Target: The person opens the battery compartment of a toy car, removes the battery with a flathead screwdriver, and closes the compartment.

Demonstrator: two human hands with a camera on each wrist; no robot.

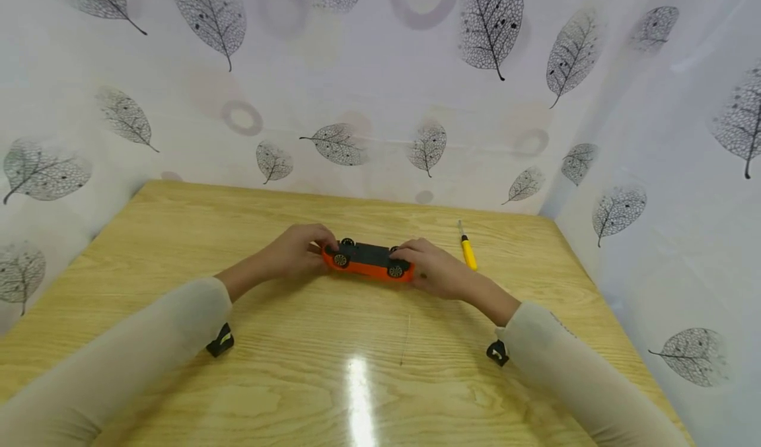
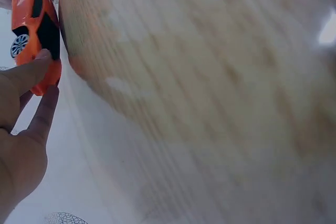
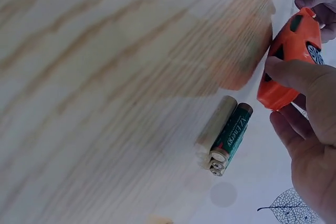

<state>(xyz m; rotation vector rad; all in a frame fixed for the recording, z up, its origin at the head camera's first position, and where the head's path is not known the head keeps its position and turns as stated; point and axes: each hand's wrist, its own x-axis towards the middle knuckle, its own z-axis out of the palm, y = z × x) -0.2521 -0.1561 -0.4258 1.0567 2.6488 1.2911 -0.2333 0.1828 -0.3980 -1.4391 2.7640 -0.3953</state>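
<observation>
An orange toy car (image 1: 366,270) is held between both hands, its black underside and wheels facing up in the head view. My left hand (image 1: 300,252) grips one end, thumb and fingers around it; the left wrist view also shows this hand (image 2: 23,145) pinching the car (image 2: 35,17). At the other end my right hand (image 1: 436,269) grips the body. In the right wrist view, the thumb of that hand (image 3: 315,108) lies along the side of the car (image 3: 294,51). Green batteries (image 3: 231,135) rest on the table near the right hand, hidden in the head view.
A screwdriver (image 1: 468,249) with a yellow handle lies on the wooden table (image 1: 285,394), right of the right hand. Leaf-patterned white sheeting (image 1: 368,90) stands behind the table and along its sides. Dark wrist straps (image 1: 221,341) show below both sleeves.
</observation>
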